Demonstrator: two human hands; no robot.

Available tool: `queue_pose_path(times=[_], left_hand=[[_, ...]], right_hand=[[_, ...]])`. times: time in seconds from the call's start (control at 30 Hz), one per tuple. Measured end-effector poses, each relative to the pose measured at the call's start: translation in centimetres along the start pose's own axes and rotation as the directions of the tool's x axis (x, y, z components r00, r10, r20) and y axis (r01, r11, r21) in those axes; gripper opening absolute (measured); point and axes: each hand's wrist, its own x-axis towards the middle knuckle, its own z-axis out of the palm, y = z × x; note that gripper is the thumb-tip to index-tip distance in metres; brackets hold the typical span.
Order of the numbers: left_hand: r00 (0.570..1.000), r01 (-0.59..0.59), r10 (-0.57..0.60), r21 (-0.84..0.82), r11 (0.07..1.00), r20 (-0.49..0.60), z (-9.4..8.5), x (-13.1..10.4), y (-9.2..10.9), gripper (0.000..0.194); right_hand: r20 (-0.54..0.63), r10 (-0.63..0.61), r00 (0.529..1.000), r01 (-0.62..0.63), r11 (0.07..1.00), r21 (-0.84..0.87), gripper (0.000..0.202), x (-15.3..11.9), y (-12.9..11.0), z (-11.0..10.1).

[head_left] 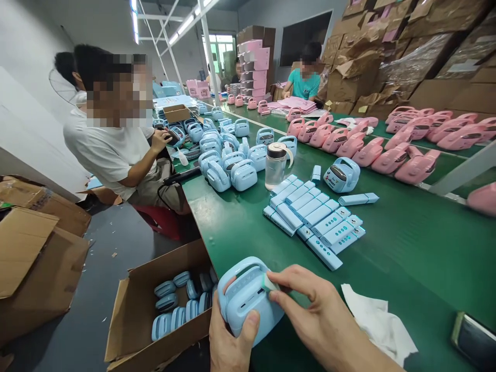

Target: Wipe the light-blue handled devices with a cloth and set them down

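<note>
Low in front of me, my left hand (232,338) grips a light blue portable speaker (267,316) with a carry handle, its thumb on the face that has small slots. My right hand (315,305) pinches a small white and pale green block (268,283) between thumb and fingertips, against the speaker beside a slot. What the block is I cannot make out. Beyond the hands lies a pile of slim light blue boxes (313,206). Another blue speaker (341,174) with a printed front stands behind them.
A cardboard box (120,310) holding several blue speakers stands left of the green table (418,243). A white cloth (382,323) and a phone (475,336) lie at right. A clear jug (276,168), clustered blue speakers (244,174) and pink speakers (368,150) stand farther back. Co-workers sit alongside.
</note>
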Motion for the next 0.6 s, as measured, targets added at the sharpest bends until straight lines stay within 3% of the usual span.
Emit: queue_pose_path(times=[0.1, 0.37, 0.5, 0.6], left_hand=[[0.999, -0.009, 0.009, -0.006, 1.0, 0.034, -0.1, 0.0, 0.3, 0.076], [0.994, 0.057, -0.058, 0.01, 0.998, 0.088, -0.4, 0.5, -0.1, 0.082], [0.996, -0.011, 0.012, -0.013, 1.0, 0.087, -0.4, 0.6, 0.2, 0.079], [0.996, 0.013, -0.014, 0.004, 1.0, 0.091, -0.5, 0.6, 0.5, 0.078]], right_hand=[[0.016, -0.062, 0.998, 0.062, 0.998, -0.007, 0.023, 0.7, -0.5, 0.2], [0.018, 0.07, 0.997, -0.067, 0.989, -0.128, 0.016, -0.3, 0.4, -1.6], [0.023, -0.053, 0.998, 0.055, 0.995, -0.087, 0.021, 0.1, -0.3, -1.1], [0.148, -0.069, 0.987, 0.11, 0.951, -0.29, 0.025, -0.5, 0.6, -2.3]])
